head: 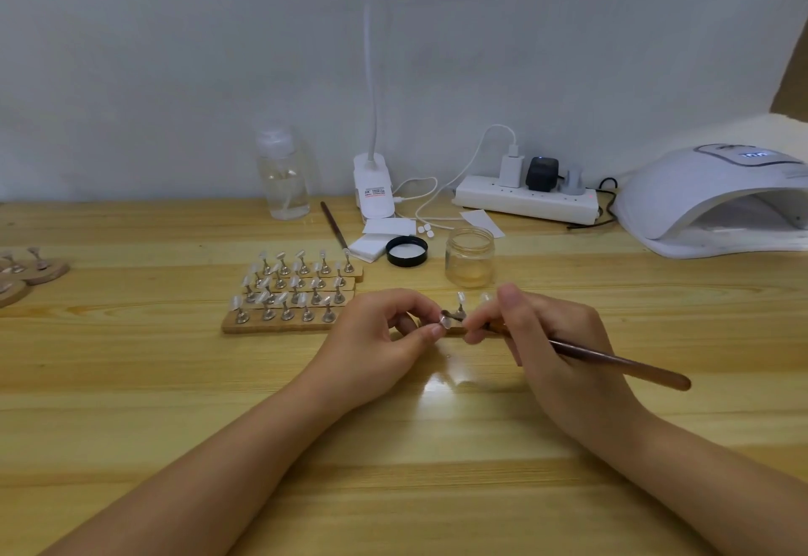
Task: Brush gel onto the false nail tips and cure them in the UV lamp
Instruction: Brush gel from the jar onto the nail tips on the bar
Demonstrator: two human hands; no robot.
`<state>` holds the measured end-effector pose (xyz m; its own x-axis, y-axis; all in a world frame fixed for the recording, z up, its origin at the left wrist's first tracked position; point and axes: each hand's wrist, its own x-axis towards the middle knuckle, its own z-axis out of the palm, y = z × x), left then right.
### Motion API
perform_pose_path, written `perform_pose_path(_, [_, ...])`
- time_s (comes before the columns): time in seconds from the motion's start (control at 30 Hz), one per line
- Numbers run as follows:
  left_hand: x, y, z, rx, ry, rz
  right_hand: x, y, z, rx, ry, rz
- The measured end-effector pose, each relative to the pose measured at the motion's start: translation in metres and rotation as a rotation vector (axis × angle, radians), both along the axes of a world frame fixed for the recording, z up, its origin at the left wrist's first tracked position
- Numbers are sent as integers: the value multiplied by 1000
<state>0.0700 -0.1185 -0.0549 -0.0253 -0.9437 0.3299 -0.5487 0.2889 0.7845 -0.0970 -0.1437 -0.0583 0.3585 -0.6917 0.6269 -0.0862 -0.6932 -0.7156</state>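
Observation:
My left hand (pixel 384 337) pinches a small metal stand with a clear nail tip (pixel 446 320) between thumb and forefinger. My right hand (pixel 551 337) grips a brown-handled brush (pixel 621 365), whose tip touches that nail tip. Behind my hands, a wooden strip (pixel 454 329) carries two more upright nail tips (pixel 460 298). An open glass gel jar (pixel 469 256) stands just beyond, with its black lid (pixel 407 251) to the left. The white UV lamp (pixel 717 201) sits at the far right, its opening facing me.
Several wooden strips of nail tips on stands (pixel 293 293) lie left of my hands. More stands (pixel 26 271) are at the left edge. A clear pump bottle (pixel 283 175), desk lamp base (pixel 374 188), second brush (pixel 334 225), white pads (pixel 376 241) and power strip (pixel 524 201) line the back.

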Motion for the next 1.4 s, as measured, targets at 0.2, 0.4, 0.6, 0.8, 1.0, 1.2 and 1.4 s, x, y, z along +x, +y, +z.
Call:
perform_pose_path(0.2, [1,0,0,5,-4,4,-2,2,-2,62,-113,54])
perform_pose_path(0.4, [1,1,0,-1,7,-9,0,-2,-2,60,-74,-26])
perform_pose_path(0.6, [1,0,-1,6,-1,4,0,0,-2,95,-100,39])
perform_pose_path(0.8, [0,1,-1,16,34,28,-2,1,-1,110,-168,43])
perform_pose_path(1.0, [-1,1,1,39,74,11,0,0,0,133,-88,0])
perform_pose_path(1.2, [-1,1,1,34,87,-5,-2,2,0,126,-135,45])
perform_pose_path(1.4, [0,2,1,9,94,-33,0,1,1,138,-130,-1])
